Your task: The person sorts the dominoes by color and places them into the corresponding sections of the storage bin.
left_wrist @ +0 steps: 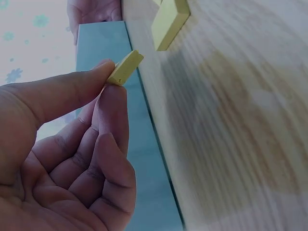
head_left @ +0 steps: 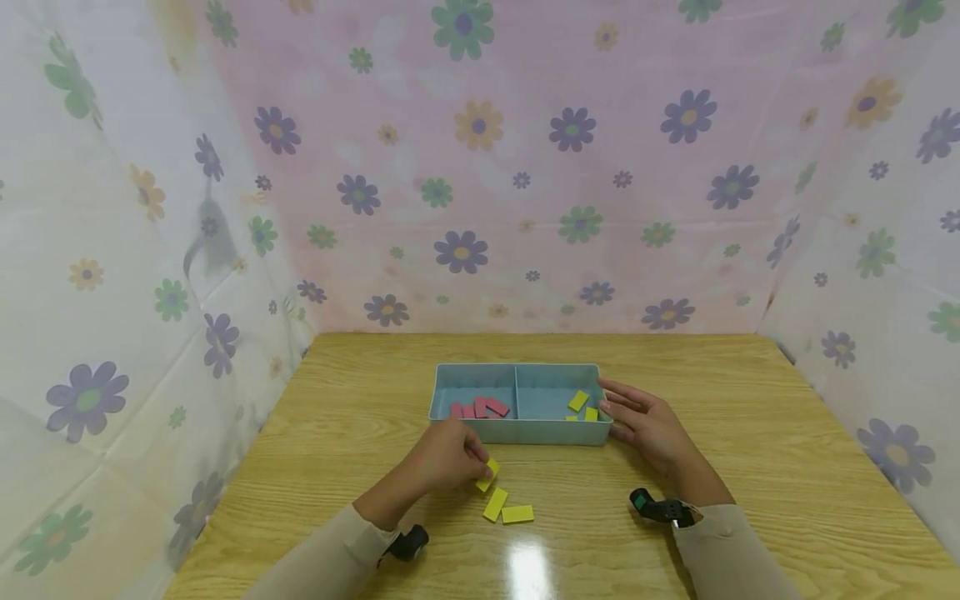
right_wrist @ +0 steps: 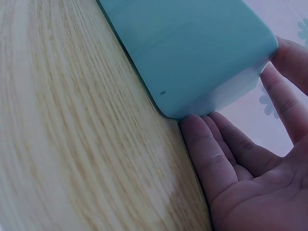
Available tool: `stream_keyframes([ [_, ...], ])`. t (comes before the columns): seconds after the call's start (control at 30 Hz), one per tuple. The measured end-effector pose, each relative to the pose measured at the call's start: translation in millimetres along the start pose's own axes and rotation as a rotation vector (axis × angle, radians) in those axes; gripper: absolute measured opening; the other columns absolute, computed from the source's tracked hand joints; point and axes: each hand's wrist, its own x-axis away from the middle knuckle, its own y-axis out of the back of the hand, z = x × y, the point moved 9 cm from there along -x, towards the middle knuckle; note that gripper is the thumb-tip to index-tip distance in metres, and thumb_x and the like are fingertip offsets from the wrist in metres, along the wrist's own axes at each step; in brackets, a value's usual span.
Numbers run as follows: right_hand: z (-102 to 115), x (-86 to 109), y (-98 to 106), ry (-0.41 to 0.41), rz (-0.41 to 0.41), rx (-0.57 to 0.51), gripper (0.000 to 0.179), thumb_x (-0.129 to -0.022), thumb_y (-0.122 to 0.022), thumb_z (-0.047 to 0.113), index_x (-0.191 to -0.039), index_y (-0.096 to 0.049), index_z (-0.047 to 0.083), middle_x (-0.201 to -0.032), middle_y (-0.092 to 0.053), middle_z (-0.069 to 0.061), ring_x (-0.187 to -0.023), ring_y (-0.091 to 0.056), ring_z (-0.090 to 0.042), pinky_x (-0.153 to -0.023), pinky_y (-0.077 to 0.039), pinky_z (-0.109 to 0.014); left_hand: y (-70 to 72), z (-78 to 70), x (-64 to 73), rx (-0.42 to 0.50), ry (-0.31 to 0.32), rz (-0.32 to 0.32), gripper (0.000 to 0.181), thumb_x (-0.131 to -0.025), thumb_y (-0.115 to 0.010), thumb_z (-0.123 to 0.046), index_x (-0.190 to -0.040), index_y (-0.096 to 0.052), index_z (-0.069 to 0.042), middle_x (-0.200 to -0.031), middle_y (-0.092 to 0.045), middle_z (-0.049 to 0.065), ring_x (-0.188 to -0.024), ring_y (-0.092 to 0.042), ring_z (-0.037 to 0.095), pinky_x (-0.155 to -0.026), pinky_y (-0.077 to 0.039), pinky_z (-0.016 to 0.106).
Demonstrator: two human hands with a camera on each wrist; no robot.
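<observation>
Between thumb and forefinger, my left hand (head_left: 448,454) pinches a small yellow block (left_wrist: 126,68) just in front of a blue two-part tray (head_left: 491,431). Two more yellow blocks (head_left: 517,514) lie on the table nearer to me, close together. My right hand (head_left: 651,427) rests its fairly straight fingers against the tray's right end wall, as the right wrist view shows. In the tray's left compartment lie several pink blocks (head_left: 481,407). The right compartment holds a few yellow blocks (head_left: 577,401), partly hidden by the front wall.
The wooden table (head_left: 360,383) reaches back to a flowered cloth (head_left: 517,167) that hangs behind and on both sides. A black wrist camera (head_left: 408,543) is strapped at the left wrist, another camera (head_left: 656,505) at the right.
</observation>
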Motion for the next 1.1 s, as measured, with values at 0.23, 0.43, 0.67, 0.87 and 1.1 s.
stream_keyframes([
  [0.23,1,1.0,-2,0.005,0.013,0.016,0.066,-0.102,-0.067,0.035,-0.161,-0.041,0.017,-0.165,-0.033,-0.018,-0.137,-0.055,-0.017,-0.099,-0.058,-0.031,2.7,-4.8,-2.9,-0.022,-0.019,-0.012,0.012,-0.080,-0.091,-0.021,-0.078,-0.079,-0.020,-0.072,-0.069,-0.012,-0.067,-0.062,0.008,-0.058,-0.053,0.025],
  [0.43,0,1.3,-2,-0.009,0.001,0.000,0.067,-0.101,-0.069,0.035,-0.160,-0.043,0.018,-0.164,-0.036,-0.016,-0.139,-0.054,-0.021,-0.099,-0.058,-0.031,6.7,-14.3,-8.1,-0.015,-0.051,-0.018,0.010,-0.081,-0.090,-0.022,-0.078,-0.081,-0.020,-0.072,-0.072,-0.013,-0.068,-0.064,0.007,-0.059,-0.054,0.026],
  [0.67,0,0.0,-2,-0.016,-0.008,-0.004,0.068,-0.100,-0.070,0.034,-0.160,-0.042,0.018,-0.163,-0.038,-0.016,-0.136,-0.057,-0.021,-0.098,-0.059,-0.032,12.8,-20.0,-16.2,0.018,-0.031,-0.033,0.012,-0.082,-0.090,-0.026,-0.080,-0.080,-0.021,-0.077,-0.073,-0.012,-0.075,-0.065,0.007,-0.064,-0.056,0.027],
  [0.87,-1,-0.5,-2,-0.027,-0.019,0.004,0.068,-0.099,-0.071,0.036,-0.159,-0.044,0.020,-0.163,-0.038,-0.015,-0.138,-0.056,-0.023,-0.098,-0.058,-0.033,15.7,-25.0,-21.7,0.037,-0.019,-0.046,0.012,-0.083,-0.089,-0.029,-0.081,-0.079,-0.022,-0.083,-0.074,-0.012,-0.082,-0.066,0.008,-0.067,-0.056,0.028],
  [1.1,0,0.6,-2,-0.031,-0.028,0.013,0.068,-0.099,-0.072,0.037,-0.159,-0.044,0.020,-0.163,-0.038,-0.014,-0.139,-0.055,-0.024,-0.099,-0.058,-0.033,16.4,-36.0,-30.0,0.093,-0.032,-0.061,0.012,-0.084,-0.088,-0.031,-0.080,-0.079,-0.025,-0.091,-0.076,-0.011,-0.085,-0.068,0.009,-0.070,-0.057,0.031],
])
